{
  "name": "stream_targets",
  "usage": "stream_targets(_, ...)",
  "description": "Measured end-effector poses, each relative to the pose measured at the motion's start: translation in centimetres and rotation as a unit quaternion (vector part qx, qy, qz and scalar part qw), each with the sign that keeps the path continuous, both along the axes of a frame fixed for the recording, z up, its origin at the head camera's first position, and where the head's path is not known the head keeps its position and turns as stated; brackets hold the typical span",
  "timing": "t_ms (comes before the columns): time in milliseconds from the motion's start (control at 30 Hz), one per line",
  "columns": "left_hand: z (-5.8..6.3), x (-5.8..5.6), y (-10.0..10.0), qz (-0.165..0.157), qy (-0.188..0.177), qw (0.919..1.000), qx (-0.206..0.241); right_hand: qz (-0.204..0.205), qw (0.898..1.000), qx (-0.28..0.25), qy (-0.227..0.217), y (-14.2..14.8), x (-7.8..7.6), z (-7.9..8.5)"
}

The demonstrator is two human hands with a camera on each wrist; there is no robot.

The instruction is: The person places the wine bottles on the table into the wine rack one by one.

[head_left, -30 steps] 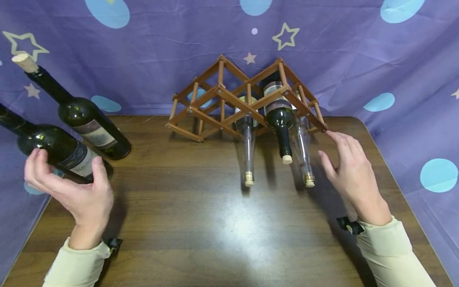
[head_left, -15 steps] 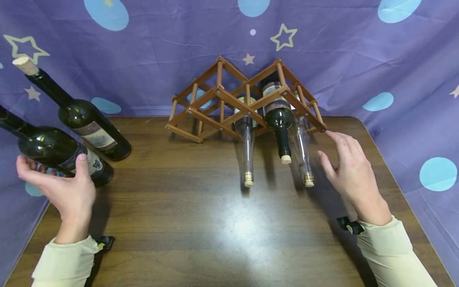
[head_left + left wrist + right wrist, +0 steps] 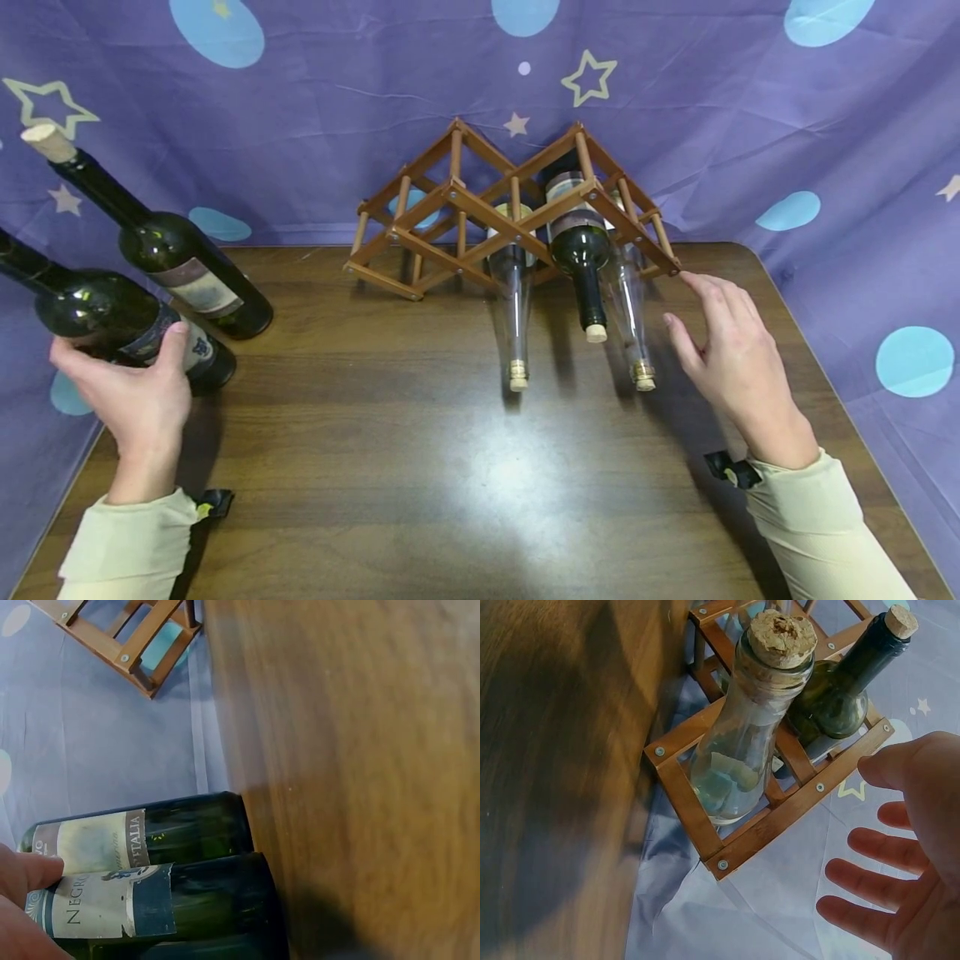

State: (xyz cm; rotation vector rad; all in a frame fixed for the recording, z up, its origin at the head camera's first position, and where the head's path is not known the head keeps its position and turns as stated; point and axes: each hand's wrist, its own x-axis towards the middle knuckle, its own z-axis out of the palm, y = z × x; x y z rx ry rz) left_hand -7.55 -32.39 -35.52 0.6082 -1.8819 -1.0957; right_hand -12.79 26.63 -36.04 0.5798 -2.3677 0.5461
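My left hand (image 3: 138, 392) grips the near dark green wine bottle (image 3: 93, 308) around its body, the thumb lying by the label and the other fingers out of sight behind it. That bottle stands upright on the table at the left; in the left wrist view its label (image 3: 105, 904) reads "NEGRO". Just behind it stands a second corked wine bottle (image 3: 187, 258). At the right, my right hand (image 3: 738, 367) has its fingers extended, a fingertip at the lower right corner of the wooden wine rack (image 3: 453, 196). Whether it touches the rack I cannot tell.
Lying in the rack are two clear corked bottles, the left one (image 3: 517, 317) and the right one (image 3: 628, 317), with a dark wine bottle (image 3: 587, 267) between them. Their necks point forward over the wooden table (image 3: 390, 467). A purple curtain (image 3: 322, 108) hangs behind.
My left hand has moved left and its fingers have gone around the near wine bottle, which has turned slightly. The right hand has stayed by the rack's corner.
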Motion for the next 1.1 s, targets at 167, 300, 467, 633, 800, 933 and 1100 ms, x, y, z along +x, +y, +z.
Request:
stream_targets(167,0.0,0.0,0.0,0.002,-0.002,0.9999,0.015,0.001,1.0,-0.001,0.001,0.0,0.0,0.1)
stream_targets(300,0.1,0.2,0.5,0.004,0.001,0.9999,0.014,0.0,1.0,0.01,-0.002,0.0,0.0,0.1)
stream_targets(467,0.2,0.5,1.2,0.007,0.01,0.9999,0.01,-0.002,1.0,0.022,-0.006,0.2,0.0,0.2)
stream_targets(633,0.4,0.6,2.0,-0.006,0.026,0.9996,0.013,-0.003,1.0,0.019,-0.005,0.1,0.0,0.3)
stream_targets(800,0.7,0.7,2.8,-0.026,0.035,0.9989,0.016,-0.005,1.0,0.018,-0.004,0.1,0.1,0.3)
stream_targets(933,1.0,0.6,3.6,-0.05,0.061,0.9967,0.02,-0.006,1.0,0.02,-0.003,0.2,0.0,0.4)
stream_targets(1100,1.2,0.5,4.7,-0.086,0.093,0.9914,0.029,-0.004,1.0,0.006,0.007,0.1,-0.1,0.6)
